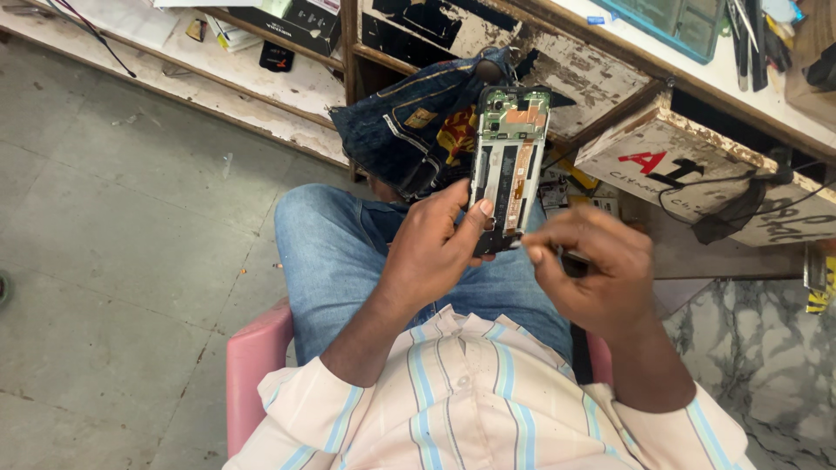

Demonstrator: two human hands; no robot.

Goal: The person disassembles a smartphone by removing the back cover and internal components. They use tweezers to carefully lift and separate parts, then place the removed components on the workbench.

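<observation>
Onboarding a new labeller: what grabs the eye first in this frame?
The opened phone at centre, back cover off and innards bare, held upright by the left hand. The right hand pinches a thin tool at the phone's lower edge. Behind it, folded jeans sit on a worn wooden bench.

Black opened phone (508, 165) with copper-orange patches and green at its top end. Just below the phone, light blue jeans (348, 252); nearer still, a cream shirt (461, 400) striped pale blue. Left of the jeans, a pink stool (252, 365). Above the phone, dark blue denim (409, 113) stitched yellow.
</observation>
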